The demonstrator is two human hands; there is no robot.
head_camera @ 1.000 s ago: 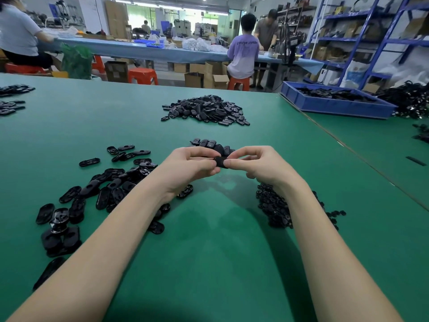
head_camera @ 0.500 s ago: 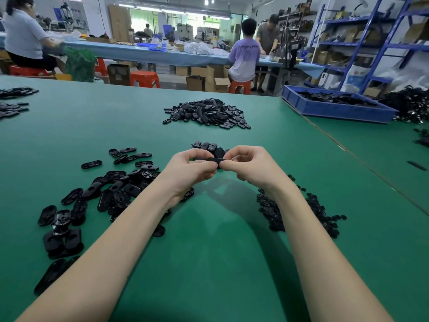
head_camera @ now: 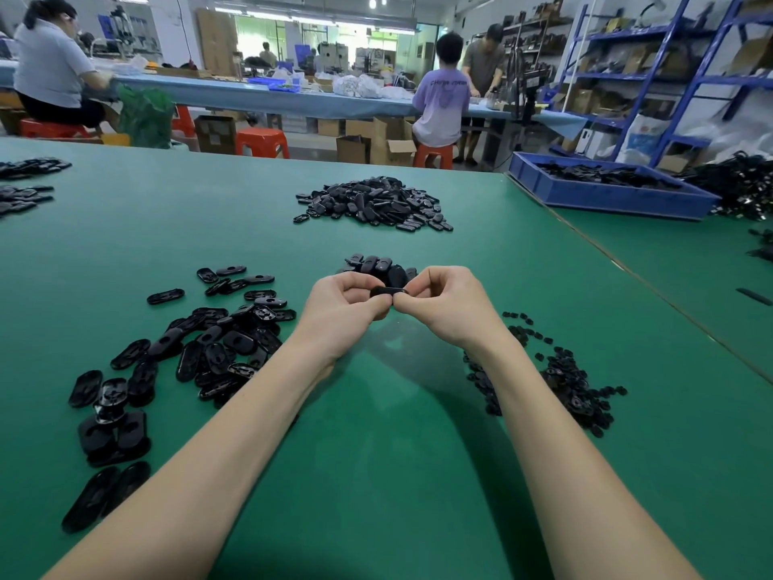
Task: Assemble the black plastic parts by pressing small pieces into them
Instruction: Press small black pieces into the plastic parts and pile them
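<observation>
My left hand [head_camera: 345, 309] and my right hand [head_camera: 445, 303] meet above the middle of the green table [head_camera: 376, 475]. Between their fingertips they pinch one black oval plastic part [head_camera: 387, 291], held edge-on. Whether a small piece sits in it is hidden by my fingers. A spread of loose oval black parts [head_camera: 217, 341] lies to the left of my left forearm. A heap of small black pieces [head_camera: 564, 383] lies to the right of my right forearm. A short row of black parts [head_camera: 372, 263] sits just beyond my hands.
A larger pile of black parts [head_camera: 372, 205] lies farther back at the centre. A blue tray [head_camera: 606, 196] of parts stands at the back right, by a seam between tables. More parts lie at the far left edge [head_camera: 25, 184]. People work at a bench behind.
Both hands stay together on the same black part, with only small finger shifts. The view has tilted up slightly.
</observation>
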